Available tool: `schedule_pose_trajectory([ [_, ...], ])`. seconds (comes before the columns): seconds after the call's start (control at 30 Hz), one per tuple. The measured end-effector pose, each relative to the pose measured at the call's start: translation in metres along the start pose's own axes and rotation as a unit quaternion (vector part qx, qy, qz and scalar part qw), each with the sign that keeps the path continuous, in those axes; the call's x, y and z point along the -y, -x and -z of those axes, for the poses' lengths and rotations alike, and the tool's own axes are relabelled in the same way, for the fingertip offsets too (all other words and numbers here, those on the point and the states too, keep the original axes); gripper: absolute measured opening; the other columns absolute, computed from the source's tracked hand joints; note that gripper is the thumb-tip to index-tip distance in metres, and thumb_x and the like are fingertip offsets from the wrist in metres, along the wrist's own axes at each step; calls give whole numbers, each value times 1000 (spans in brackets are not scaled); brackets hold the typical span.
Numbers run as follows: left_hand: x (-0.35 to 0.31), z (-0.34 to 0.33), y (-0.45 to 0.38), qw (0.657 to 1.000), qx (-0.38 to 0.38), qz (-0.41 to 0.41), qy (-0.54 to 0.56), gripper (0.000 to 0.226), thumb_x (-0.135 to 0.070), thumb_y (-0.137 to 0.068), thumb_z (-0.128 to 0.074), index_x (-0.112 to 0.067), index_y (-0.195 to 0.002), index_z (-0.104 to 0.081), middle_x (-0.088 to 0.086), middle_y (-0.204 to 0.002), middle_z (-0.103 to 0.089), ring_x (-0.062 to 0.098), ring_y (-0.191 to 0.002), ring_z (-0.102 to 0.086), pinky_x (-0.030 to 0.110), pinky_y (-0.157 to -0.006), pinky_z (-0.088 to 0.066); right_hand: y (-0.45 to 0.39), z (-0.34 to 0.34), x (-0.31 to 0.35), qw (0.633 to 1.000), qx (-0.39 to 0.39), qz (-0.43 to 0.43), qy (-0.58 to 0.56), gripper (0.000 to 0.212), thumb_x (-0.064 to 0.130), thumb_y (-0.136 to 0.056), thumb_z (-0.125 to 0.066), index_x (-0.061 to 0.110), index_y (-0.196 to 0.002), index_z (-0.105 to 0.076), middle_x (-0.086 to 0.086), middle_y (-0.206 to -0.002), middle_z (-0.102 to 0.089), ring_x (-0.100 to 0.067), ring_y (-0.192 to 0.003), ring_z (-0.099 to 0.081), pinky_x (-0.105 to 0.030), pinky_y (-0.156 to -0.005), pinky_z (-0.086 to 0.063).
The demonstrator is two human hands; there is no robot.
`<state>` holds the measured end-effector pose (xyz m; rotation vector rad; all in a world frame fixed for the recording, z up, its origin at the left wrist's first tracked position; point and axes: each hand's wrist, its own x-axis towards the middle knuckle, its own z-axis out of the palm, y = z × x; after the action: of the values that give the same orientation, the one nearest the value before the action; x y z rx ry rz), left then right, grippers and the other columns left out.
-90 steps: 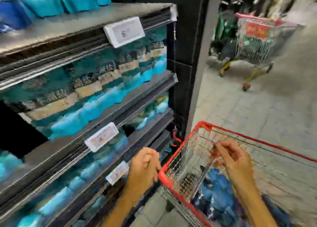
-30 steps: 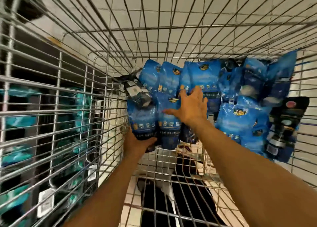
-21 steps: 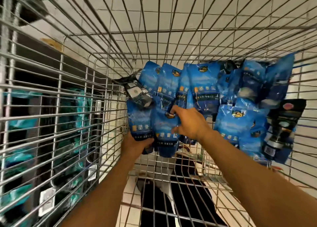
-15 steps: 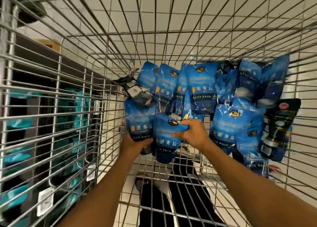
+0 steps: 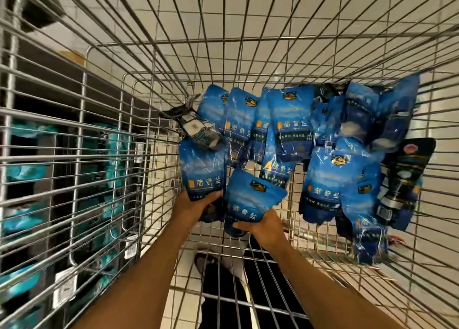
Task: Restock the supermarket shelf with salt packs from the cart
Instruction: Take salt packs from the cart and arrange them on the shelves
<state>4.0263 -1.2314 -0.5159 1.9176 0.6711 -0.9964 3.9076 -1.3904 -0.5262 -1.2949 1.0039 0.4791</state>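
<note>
I look down into a wire cart (image 5: pixel 248 38) holding several blue salt packs (image 5: pixel 290 122) piled at its far end. My left hand (image 5: pixel 196 205) grips the bottom of one blue salt pack (image 5: pixel 202 172) near the cart's left wall. My right hand (image 5: pixel 263 227) holds the lower edge of another blue pack (image 5: pixel 250 199), lifted a little toward me. Two dark packs lie among them, one at the upper left (image 5: pixel 196 127) and one at the far right (image 5: pixel 403 177).
Through the cart's left wire wall I see dark shelves (image 5: pixel 62 85) stocked with teal packs (image 5: pixel 27 172) and white price tags (image 5: pixel 130 246). Pale floor tiles and my dark shoes (image 5: pixel 223 269) show beneath the cart bottom.
My right hand reached over the pile, took one blue pack and drew it back toward me. My left hand kept its hold on the pack at the left.
</note>
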Motion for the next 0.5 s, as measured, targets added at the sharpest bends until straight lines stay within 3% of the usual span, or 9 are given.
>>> schedule_pose_trajectory([
  [0.07,-3,-1,0,1000,-3,2,-8,29,-29,-67,-89,-28,-91,-72,-8,-89,-73,5,-80,-68,21,-71,-52,-1,-3,-1,1000,-25,0,-4,50,-5,-58,-89,21,-95,-70,2,-93,-75,2,-79,-71,-15,-72,-56],
  [0.17,-8,0,4,1000,-6,-1,-26,24,-25,-67,-89,-30,-80,-69,-13,-81,-71,1,-75,-65,17,-67,-48,5,1,-1,1000,-19,-10,-21,45,-3,-61,-88,25,-91,-72,1,-94,-77,-12,-88,-73,-26,-78,-58],
  [0.27,-18,0,18,999,-10,-5,-34,28,-23,-68,-89,-33,-74,-64,-21,-74,-65,-4,-69,-60,14,-59,-43,20,14,10,997,4,-38,-64,45,-6,-63,-86,23,-95,-71,8,-91,-78,-10,-86,-74,-22,-71,-58],
  [0.33,-25,0,33,999,-13,-4,-31,31,-24,-67,-89,-31,-78,-62,-15,-78,-67,5,-74,-64,18,-66,-48,32,29,26,995,12,-52,-82,48,-6,-63,-86,20,-100,-71,5,-96,-78,-10,-88,-74,-23,-71,-58],
  [0.43,-38,1,65,1000,2,3,-27,38,-22,-66,-90,-27,-91,-61,1,-102,-71,21,-93,-67,36,-89,-53,58,51,53,993,0,-49,-107,46,-3,-65,-85,12,-106,-71,-5,-103,-77,-20,-95,-73,-33,-79,-60],
  [0.5,-48,4,88,1000,10,-5,-28,35,-19,-68,-89,-32,-81,-59,1,-100,-69,17,-86,-65,33,-84,-51,81,62,71,991,-13,-52,-119,41,4,-69,-85,12,-106,-71,-5,-99,-77,-20,-90,-74,-33,-73,-60],
])
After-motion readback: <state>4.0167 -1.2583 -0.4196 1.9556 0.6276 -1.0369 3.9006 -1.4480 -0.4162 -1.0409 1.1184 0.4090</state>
